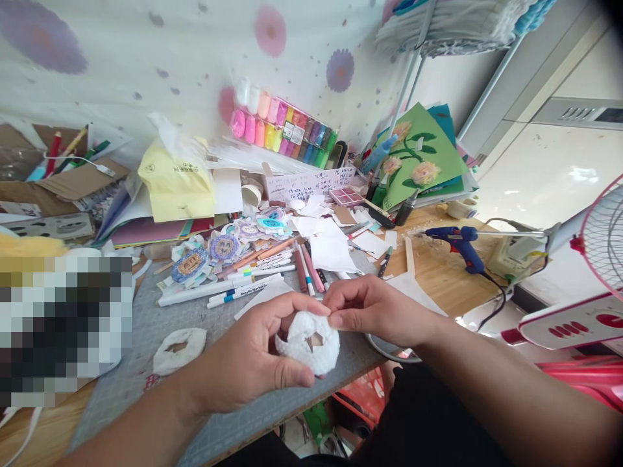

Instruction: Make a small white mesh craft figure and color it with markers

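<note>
A white, textured ring with a small opening in its middle is held up over the table's front edge. My left hand grips it from the left, thumb along the bottom and fingers behind. At the ring's top right edge, my right hand pinches it with thumb and index finger. On the grey cutting mat, to the left of my left hand, lies a similar white ring.
Markers, paper scraps and decorated round pieces cover the mat's back. A blue glue gun with its cable stands at right, near a pink fan. Clay packs lean behind; a cardboard box stands at left.
</note>
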A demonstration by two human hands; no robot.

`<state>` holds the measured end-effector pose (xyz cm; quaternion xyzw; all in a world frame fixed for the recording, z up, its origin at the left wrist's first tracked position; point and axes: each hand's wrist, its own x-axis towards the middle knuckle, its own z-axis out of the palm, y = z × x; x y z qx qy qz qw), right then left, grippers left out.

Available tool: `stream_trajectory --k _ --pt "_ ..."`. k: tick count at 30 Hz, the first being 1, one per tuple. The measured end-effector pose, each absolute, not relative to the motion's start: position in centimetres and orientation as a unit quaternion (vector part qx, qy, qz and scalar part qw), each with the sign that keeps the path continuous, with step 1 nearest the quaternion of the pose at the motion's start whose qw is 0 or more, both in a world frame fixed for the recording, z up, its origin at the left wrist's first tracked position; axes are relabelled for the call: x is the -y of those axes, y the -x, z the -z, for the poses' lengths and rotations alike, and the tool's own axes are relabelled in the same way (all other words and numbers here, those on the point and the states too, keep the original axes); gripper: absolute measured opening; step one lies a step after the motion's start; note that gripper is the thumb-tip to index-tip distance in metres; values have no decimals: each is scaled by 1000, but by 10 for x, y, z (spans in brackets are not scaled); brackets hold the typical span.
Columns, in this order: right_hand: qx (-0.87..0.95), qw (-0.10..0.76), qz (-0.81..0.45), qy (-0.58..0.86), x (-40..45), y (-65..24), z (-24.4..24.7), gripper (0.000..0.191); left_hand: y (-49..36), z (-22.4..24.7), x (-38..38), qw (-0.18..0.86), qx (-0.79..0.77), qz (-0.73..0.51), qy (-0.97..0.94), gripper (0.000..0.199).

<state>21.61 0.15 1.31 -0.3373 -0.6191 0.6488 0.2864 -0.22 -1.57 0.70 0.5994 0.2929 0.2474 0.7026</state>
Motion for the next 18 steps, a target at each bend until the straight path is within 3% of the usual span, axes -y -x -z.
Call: stream_trajectory --k 5,13,18 --pt "563 297 -695 334 2 -212 -4 35 5 -9 13 664 -287 -239 -648 48" --pt "573 304 -655 388 6 -213 -14 40 4 -9 12 623 -344 -227 -665 46" --pt "577 281 -655 400 8 -211 -13 28 4 -8 11 619 -353 -232 -663 45"
